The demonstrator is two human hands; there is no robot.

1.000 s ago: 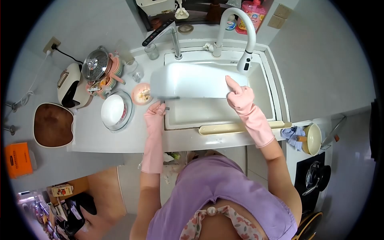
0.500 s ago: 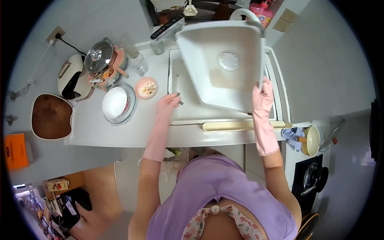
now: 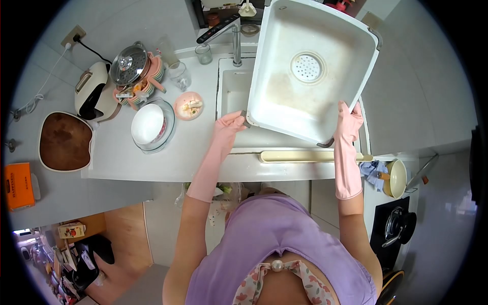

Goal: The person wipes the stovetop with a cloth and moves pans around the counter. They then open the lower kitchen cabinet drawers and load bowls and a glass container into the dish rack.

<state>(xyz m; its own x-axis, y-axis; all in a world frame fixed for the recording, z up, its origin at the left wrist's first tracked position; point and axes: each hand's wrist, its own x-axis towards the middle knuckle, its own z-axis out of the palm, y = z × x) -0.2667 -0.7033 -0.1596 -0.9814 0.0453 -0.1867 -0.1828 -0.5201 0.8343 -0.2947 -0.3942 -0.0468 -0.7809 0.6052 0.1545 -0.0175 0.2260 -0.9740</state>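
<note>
A white rectangular basin is held tilted above the sink, its inside and round perforated drain facing me. My right hand, in a pink rubber glove, grips the basin's right edge. My left hand, gloved alike, pinches a small grey piece at the basin's lower left corner. Whether that piece is fixed to the basin, I cannot tell. Similar grey pieces show at the upper right corner and the lower right corner. The white sink and its faucet are partly hidden behind the basin.
Left of the sink are a pink dish with scraps, a white bowl in a glass one, glasses and a lidded steamer pot. A cream strip lies along the front edge. Right stand a cream pot and stove.
The basin has swung right and turned, uncovering the faucet. My left hand has moved right with the grey piece, from apart to the basin's corner. My right hand has shifted slightly right.
</note>
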